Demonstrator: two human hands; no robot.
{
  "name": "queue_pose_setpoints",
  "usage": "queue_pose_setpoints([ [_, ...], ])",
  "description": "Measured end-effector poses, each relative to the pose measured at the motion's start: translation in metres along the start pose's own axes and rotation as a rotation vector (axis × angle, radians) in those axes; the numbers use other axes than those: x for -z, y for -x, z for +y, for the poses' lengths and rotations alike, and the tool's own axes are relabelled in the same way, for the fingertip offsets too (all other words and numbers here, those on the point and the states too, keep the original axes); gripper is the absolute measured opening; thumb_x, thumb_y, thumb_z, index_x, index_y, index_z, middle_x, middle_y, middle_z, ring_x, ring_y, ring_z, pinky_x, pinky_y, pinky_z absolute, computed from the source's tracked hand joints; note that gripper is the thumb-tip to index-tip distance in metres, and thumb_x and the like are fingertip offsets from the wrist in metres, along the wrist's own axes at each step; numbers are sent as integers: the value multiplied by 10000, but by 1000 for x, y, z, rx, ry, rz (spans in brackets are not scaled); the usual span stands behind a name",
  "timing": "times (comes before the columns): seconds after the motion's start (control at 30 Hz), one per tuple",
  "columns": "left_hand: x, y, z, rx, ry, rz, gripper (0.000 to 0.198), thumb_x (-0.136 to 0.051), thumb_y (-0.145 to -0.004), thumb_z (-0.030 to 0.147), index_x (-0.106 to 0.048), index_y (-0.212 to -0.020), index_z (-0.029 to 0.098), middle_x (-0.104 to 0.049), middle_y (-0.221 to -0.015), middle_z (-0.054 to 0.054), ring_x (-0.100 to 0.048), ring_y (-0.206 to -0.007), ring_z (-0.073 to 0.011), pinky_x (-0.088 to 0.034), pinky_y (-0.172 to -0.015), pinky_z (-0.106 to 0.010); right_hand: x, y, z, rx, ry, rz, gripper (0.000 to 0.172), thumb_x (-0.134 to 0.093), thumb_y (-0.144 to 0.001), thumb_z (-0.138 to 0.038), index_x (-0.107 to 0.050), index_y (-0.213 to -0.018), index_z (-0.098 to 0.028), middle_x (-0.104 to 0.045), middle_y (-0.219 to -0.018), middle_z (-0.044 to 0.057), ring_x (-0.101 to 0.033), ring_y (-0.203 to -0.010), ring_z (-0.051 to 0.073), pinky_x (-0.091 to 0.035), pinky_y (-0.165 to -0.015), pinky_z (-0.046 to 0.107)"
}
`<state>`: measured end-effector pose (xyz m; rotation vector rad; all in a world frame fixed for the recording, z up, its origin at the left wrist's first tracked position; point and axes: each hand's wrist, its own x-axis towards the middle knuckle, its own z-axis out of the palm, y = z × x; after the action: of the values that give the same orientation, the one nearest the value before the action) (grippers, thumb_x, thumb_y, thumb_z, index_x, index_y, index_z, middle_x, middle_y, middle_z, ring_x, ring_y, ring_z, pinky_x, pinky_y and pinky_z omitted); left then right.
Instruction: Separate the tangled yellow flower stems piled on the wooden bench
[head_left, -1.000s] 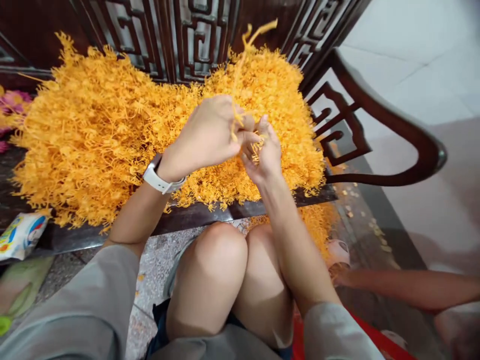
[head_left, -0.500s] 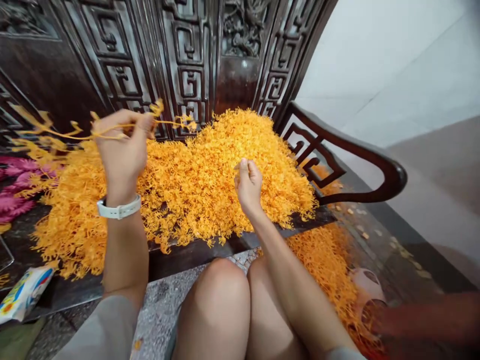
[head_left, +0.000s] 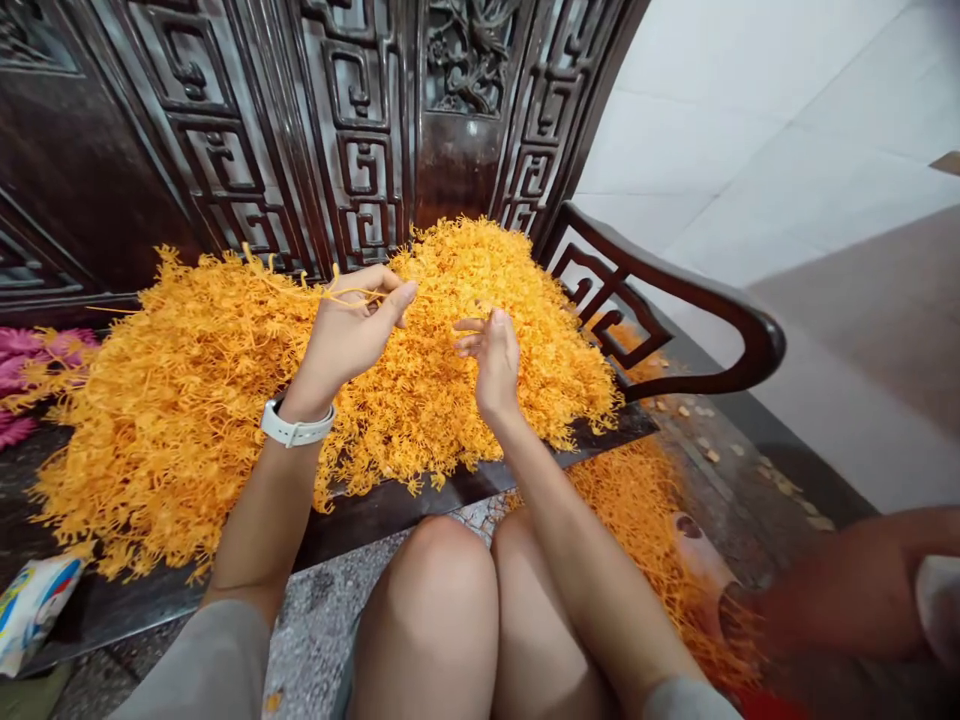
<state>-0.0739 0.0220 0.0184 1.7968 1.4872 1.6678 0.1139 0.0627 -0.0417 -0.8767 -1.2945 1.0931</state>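
L hand (head_left: 352,335) lower, 1 sprig (head_left: 330,293)

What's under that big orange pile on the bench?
The orange pile lies on the dark wooden bench seat; only its front edge shows. More orange pieces lie on the floor below. Whatever lies beneath the heap is covered. The left hand holds a sprig above it.

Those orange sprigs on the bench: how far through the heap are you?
Done: cannot tell; orange sprigs lie below the bench. In hand: the left hand pinches one sprig; the right hand hovers open. Left: the heap looks large.
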Motion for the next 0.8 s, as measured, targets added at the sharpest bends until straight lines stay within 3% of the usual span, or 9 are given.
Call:
queue_pose_setpoints([
  [0.1,5,-1,-2,7,14,-31,330,-670,-994,457,-653,-761,224,-648,-631,-6,-573,-568,-136,-410,-555,-277,1,0,-4,-40,-84,-31,608,-511,-979,-782,-576,-1232,-233,-707,-864,46,-593,-652,136,-471,-626,295],
  [0.2,11,-3,-4,12,-9,-72,364,-673,-990,489,-642,-736,230,-592,-590,6,-543,-549,-138,-403,-554,-288,2,1,-6,-38,-70,-100,500,-593,-981,-715,-601,-1109,-231,-666,-766,7,-524,-573,107,-433,-571,280],
  [0.37,19,-4,-4,60,-91,-134,330,-682,-969,492,-704,-760,238,-518,-530,24,-445,-492,-135,-338,-509,-301,1,0,-6,-52,-92,-164,457,-661,-969,-656,-582,-1126,-235,-679,-792,-6,-552,-552,89,-422,-527,262],
  [0.47,21,-4,-4,59,-142,-194,289,-691,-955,492,-763,-823,246,-617,-593,15,-525,-553,-152,-412,-571,-301,2,-1,-5,-95,-133,-186,491,-702,-950,-631,-556,-1212,-242,-713,-858,8,-608,-589,101,-447,-523,257],
  [0.6,22,-3,-13,25,-210,-211,297,-671,-958,499,-795,-880,240,-804,-871,-31,-697,-774,-202,-525,-756,-314,5,-1,-5,-72,-82,-233,514,-723,-940,-611,-591,-1255,-228,-695,-752,-21,-546,-503,88,-433,-498,243],
  [0.7,21,-2,-24,18,-278,-162,263,-694,-919,483,-810,-885,250,-839,-965,-42,-750,-900,-243,-551,-866,-348,7,2,-6,-102,-31,-247,533,-700,-938,-652,-596,-1236,-223,-659,-648,-53,-490,-432,80,-387,-458,224],
  [0.8,20,-2,-31,54,-286,-171,246,-719,-855,477,-821,-874,255,-849,-990,-57,-764,-963,-291,-557,-910,-397,10,6,-6,-156,-22,-296,608,-706,-934,-653,-558,-1335,-221,-631,-584,-75,-477,-407,91,-358,-439,217],
])
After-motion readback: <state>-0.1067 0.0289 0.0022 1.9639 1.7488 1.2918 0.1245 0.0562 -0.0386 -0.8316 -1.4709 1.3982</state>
